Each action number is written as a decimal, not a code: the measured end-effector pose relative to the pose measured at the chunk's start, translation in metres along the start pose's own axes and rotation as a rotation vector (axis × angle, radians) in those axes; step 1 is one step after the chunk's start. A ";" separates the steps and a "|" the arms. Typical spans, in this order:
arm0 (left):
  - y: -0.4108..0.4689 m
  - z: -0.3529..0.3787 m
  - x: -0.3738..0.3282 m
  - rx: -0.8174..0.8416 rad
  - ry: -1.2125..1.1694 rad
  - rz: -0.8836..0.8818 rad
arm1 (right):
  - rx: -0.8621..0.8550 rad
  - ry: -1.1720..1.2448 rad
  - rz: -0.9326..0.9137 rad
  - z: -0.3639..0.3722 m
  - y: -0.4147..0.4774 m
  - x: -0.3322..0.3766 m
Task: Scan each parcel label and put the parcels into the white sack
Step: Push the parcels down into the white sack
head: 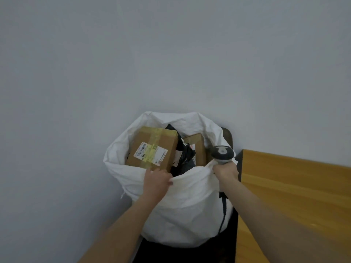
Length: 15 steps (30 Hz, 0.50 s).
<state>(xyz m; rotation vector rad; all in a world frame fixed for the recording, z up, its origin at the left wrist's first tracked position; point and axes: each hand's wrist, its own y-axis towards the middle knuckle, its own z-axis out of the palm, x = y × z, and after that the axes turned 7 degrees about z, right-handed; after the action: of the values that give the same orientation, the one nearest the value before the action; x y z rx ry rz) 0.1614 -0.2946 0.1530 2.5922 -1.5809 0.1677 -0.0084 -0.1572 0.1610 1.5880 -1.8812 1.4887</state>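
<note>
The white sack [186, 202] stands open below me on a dark seat. Inside it lies a large cardboard parcel [153, 147] with a white label and yellow tape, a smaller cardboard parcel [196, 149] to its right, and black plastic mailers [187, 156] between them. My left hand [155, 182] grips the sack's near rim just below the large parcel. My right hand [226, 171] holds a grey barcode scanner [222, 154] and pinches the rim's right side with the same fingers.
A wooden table [296, 196] runs along the right, close to the sack. The dark chair [227, 135] under the sack shows behind and below it. A plain grey wall fills the background and left side.
</note>
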 end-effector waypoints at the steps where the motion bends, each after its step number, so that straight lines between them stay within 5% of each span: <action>1: 0.008 -0.010 0.006 -0.071 -0.044 -0.064 | -0.028 0.026 -0.045 -0.004 -0.001 0.012; 8: 0.058 -0.089 0.009 -0.506 -0.277 -0.198 | -0.143 0.175 -0.330 -0.053 -0.029 0.110; 12: 0.044 -0.052 -0.005 -0.160 -0.144 -0.007 | -0.170 -0.009 -0.171 -0.046 -0.006 0.059; 15: 0.031 -0.029 -0.015 -0.215 -0.058 0.140 | -0.181 -0.042 -0.048 -0.044 0.008 0.023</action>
<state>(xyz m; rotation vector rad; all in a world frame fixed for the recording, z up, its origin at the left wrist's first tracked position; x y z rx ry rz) 0.1262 -0.2912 0.1803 2.3469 -1.6967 -0.0648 -0.0410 -0.1358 0.1930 1.5804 -1.9253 1.2357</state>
